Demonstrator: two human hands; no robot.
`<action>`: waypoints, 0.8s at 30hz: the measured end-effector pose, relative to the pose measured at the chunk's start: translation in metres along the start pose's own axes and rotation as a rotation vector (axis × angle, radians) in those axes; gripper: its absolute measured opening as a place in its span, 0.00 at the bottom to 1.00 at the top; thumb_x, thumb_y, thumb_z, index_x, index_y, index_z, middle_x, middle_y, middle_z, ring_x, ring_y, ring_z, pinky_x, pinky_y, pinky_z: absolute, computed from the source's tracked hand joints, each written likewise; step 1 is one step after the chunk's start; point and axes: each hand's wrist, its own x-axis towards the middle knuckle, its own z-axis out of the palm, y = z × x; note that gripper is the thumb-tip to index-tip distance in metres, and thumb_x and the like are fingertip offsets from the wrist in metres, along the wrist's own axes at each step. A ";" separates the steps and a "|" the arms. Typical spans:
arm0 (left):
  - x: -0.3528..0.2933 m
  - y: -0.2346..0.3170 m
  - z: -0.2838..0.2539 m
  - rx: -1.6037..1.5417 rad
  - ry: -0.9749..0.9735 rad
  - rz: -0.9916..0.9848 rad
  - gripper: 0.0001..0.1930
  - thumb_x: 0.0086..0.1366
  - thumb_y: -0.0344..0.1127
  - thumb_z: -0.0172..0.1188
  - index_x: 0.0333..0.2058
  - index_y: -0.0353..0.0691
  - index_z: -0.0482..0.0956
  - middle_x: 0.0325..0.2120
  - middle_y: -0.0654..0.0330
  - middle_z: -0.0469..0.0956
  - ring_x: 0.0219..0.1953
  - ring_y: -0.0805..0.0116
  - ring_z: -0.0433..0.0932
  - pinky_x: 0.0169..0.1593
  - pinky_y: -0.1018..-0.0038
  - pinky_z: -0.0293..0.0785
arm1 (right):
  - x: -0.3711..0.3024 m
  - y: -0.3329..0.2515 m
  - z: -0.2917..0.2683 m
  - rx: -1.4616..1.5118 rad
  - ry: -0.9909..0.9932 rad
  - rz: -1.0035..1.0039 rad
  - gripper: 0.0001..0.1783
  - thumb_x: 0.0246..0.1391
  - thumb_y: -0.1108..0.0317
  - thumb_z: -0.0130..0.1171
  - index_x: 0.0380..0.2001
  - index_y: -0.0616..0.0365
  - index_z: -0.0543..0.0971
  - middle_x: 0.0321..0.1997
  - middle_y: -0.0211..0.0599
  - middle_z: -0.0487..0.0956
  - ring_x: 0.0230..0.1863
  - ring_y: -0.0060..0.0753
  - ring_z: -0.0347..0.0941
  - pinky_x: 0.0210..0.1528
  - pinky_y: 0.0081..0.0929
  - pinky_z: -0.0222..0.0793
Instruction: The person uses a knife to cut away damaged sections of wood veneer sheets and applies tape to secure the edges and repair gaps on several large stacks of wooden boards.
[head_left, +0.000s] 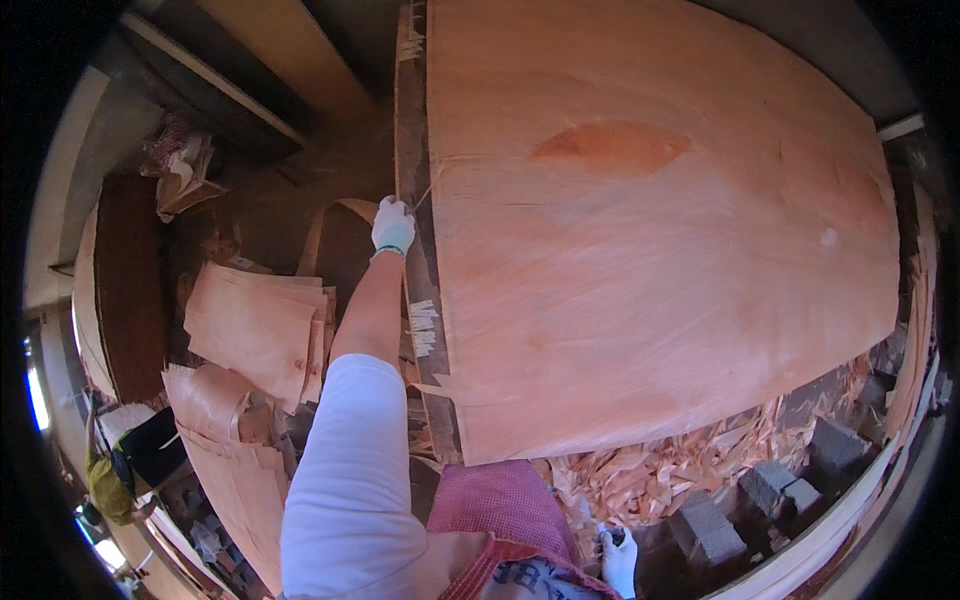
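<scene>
Veneer sheet (640,260): large, thin, reddish-tan, lying flat on top of a stack (420,300) that fills the centre and right of the view. A darker oval patch sits on its far half. Its left edge is frayed, with splinters sticking out.

Left hand (392,226): white glove, arm stretched far forward, at the sheet's left edge about midway along. Grip looks closed on the edge or on a thin sliver there; which of the two cannot be told at this size.

Right hand (620,562): white glove, low at the near edge, beside the pink cloth (505,505). Only partly in view; whether its grip is together or apart cannot be told.

Step, as judged: tending the left edge of the top sheet, either picking off a splinter or taking hold to shift the sheet. A next move would call for a gentle, even pull, since veneer this thin likely tears along the grain.

Around: loose veneer pieces (255,330) piled on the left, near the arm. Scrap shavings (680,470) and grey blocks (765,485) lie near right, below the sheet's near edge. Nothing lies on the sheet itself.
</scene>
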 end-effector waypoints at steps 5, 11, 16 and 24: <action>-0.003 0.037 -0.009 -0.177 -0.076 0.004 0.10 0.66 0.41 0.50 0.40 0.42 0.73 0.36 0.45 0.79 0.42 0.42 0.76 0.45 0.51 0.71 | 0.004 -0.019 0.008 0.034 0.018 0.074 0.04 0.59 0.70 0.55 0.34 0.58 0.74 0.25 0.30 0.79 0.19 0.16 0.69 0.21 0.17 0.64; 0.000 0.070 -0.038 -0.245 -0.176 0.117 0.20 0.63 0.49 0.54 0.51 0.46 0.73 0.41 0.47 0.79 0.45 0.44 0.77 0.49 0.56 0.71 | -0.002 -0.044 0.010 0.057 -0.014 -0.019 0.05 0.59 0.68 0.57 0.31 0.58 0.75 0.24 0.28 0.78 0.20 0.16 0.70 0.21 0.17 0.64; -0.033 0.137 -0.060 -0.164 -0.280 0.238 0.38 0.61 0.47 0.58 0.66 0.44 0.52 0.41 0.36 0.77 0.46 0.40 0.76 0.50 0.54 0.70 | -0.012 -0.049 0.015 0.062 0.010 -0.087 0.06 0.58 0.68 0.59 0.32 0.59 0.76 0.25 0.29 0.78 0.22 0.16 0.70 0.22 0.18 0.65; -0.191 0.034 -0.062 0.118 -0.587 -0.022 0.25 0.67 0.49 0.48 0.58 0.43 0.64 0.48 0.41 0.75 0.51 0.44 0.74 0.51 0.52 0.70 | -0.024 -0.011 -0.003 0.092 0.199 -0.251 0.07 0.59 0.70 0.56 0.39 0.61 0.75 0.25 0.30 0.77 0.23 0.19 0.70 0.26 0.21 0.67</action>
